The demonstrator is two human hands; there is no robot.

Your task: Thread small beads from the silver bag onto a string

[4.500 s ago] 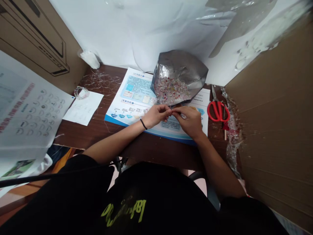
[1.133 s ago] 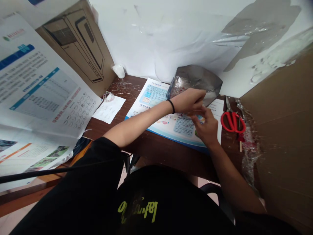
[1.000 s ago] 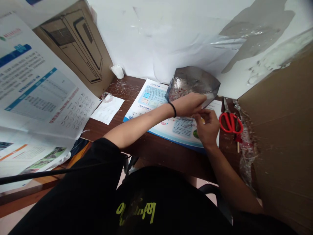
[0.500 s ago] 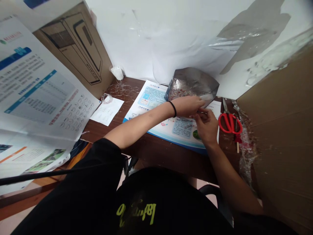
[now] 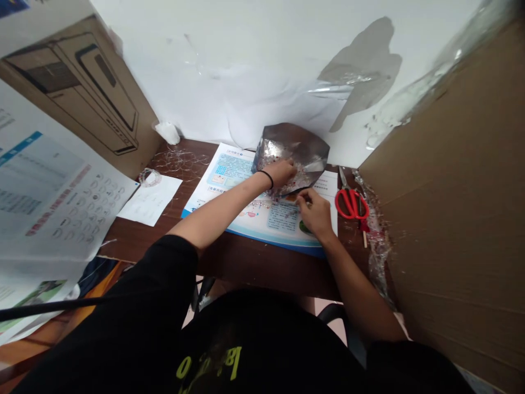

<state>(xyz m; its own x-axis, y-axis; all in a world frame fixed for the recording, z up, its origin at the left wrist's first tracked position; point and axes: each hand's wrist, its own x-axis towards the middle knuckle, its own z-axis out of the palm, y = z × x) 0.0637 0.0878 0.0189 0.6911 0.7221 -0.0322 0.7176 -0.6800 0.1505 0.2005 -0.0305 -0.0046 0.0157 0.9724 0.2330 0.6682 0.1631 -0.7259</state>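
Note:
A dark silvery bag (image 5: 305, 142) lies open on a printed sheet (image 5: 205, 189), with many small red and clear beads (image 5: 301, 178) inside. My left hand (image 5: 281, 173), a black band at its wrist, is in the bag's mouth. Its fingers are bent down together among the beads, and their tips are hidden. Just in front of the bag's near edge, my right hand (image 5: 315, 210) is closed in a pinch; what it holds is too small to make out. A strand of beads (image 5: 262, 203) lies on the sheet below my left wrist.
Red-handled scissors (image 5: 351, 203) lie right of the sheet, beside crumpled clear plastic (image 5: 377, 246). At the left are a beaded ring (image 5: 150, 177) on white paper (image 5: 151, 202) and tangled clear thread (image 5: 180, 161). Cardboard walls (image 5: 451, 180) flank the desk.
My left hand has moved from beside my right hand into the bag among the beads. My right hand remains pinched near the bag's front edge. The whole view has shifted.

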